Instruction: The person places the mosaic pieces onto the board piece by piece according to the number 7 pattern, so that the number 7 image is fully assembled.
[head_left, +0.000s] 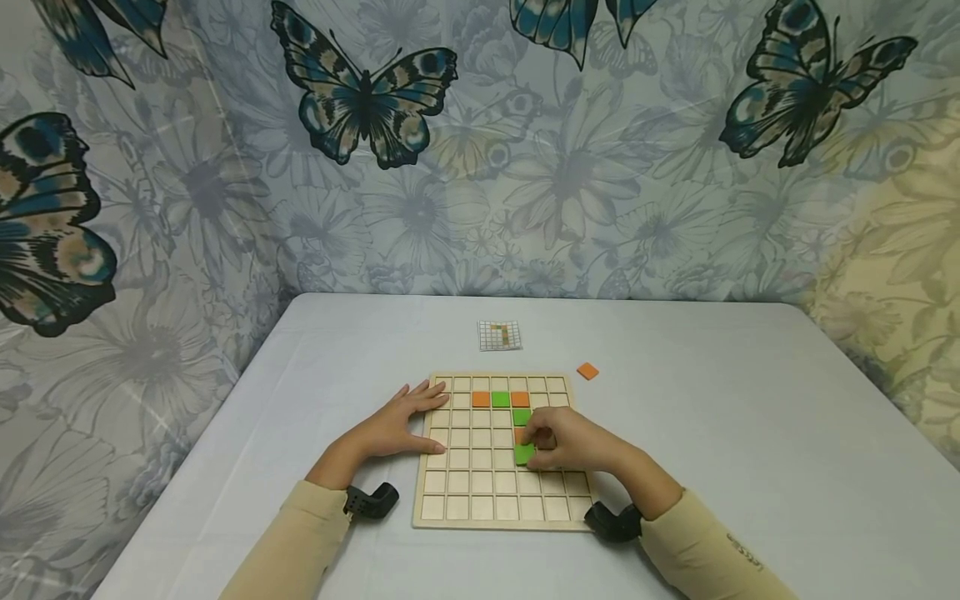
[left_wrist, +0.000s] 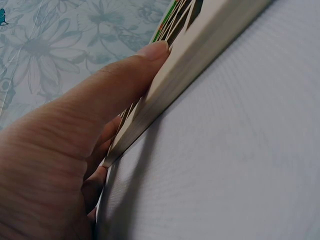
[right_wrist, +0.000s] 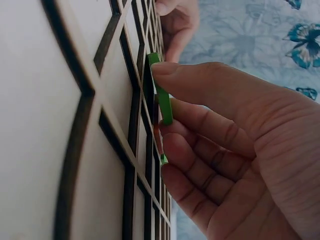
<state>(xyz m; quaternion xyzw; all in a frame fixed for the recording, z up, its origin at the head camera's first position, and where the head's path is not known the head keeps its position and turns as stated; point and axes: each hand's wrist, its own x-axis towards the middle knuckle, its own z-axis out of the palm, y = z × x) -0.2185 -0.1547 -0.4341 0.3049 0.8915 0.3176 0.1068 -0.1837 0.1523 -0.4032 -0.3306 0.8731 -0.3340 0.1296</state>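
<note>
A light wooden grid board point(head_left: 480, 507) lies on the table. My left hand point(head_left: 390, 425) rests on its left edge with fingers spread and fairly straight, and the thumb touches the rim in the left wrist view. At the board's right of centre, my right hand point(head_left: 573, 442) pinches a green square tile point(right_wrist: 164, 100) between thumb and fingers. That tile is tilted against the grid in the right wrist view. An orange tile point(head_left: 481, 399), a green tile point(head_left: 500, 399) and another orange tile point(head_left: 520, 399) form a row; more green and orange tiles run down below, partly hidden by the fingers.
A loose orange tile point(head_left: 588, 371) lies on the white table point(head_left: 712, 392) beyond the board's upper right corner. Behind the board is a small card point(head_left: 499, 336) with a printed grid and a coloured pattern. Butterfly-patterned cloth point(head_left: 420, 225) hangs behind the table.
</note>
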